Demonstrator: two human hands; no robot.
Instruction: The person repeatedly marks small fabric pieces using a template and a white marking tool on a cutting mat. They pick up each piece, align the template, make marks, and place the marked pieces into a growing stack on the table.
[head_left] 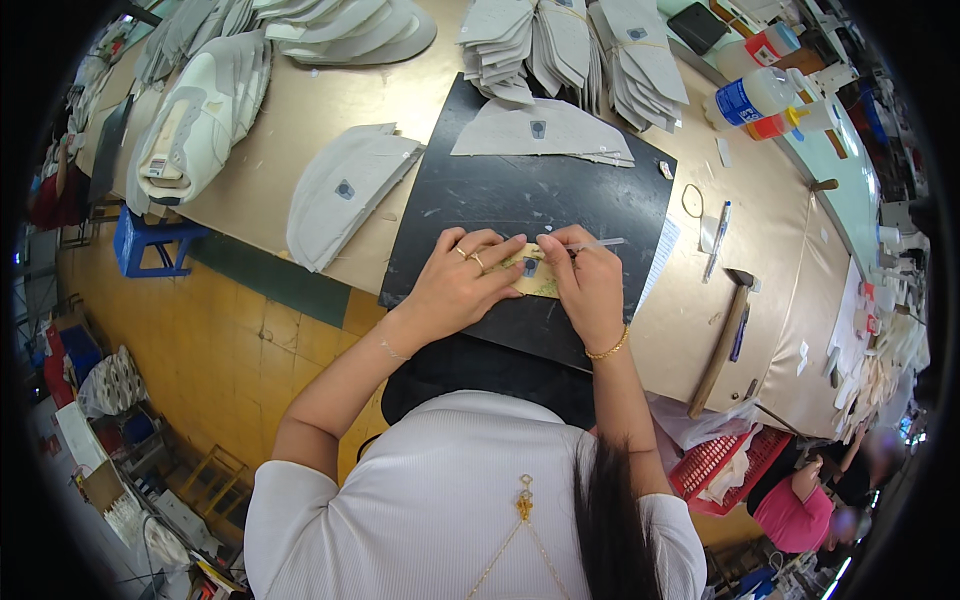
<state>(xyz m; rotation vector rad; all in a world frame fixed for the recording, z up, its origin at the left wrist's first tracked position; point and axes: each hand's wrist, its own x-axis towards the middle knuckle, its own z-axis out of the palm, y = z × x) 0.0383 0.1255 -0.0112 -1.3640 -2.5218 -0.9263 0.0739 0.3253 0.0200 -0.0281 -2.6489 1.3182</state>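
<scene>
A small yellowish piece (541, 285) with a dark grey mark lies at the front of a black board (440, 215). At its left side my left hand (462, 272) is closed, fingers bent onto the edge. My right hand (592, 285) is closed too, pinching a thin pale stick (608, 242) against the piece's upper right; its tip is hidden by the fingers. Farther up the board lie fanned grey curved shoe pieces (490, 130) with a dark patch on top. A similar grey stack (330, 205) rests left of the board.
Bundled grey pieces (640, 75) stand at the back, pale shoe uppers (190, 125) at the far left. On the right are a hammer (718, 350), a pen (716, 250), a rubber band (692, 201) and plastic bottles (745, 100). A red basket (705, 465) sits below the table edge.
</scene>
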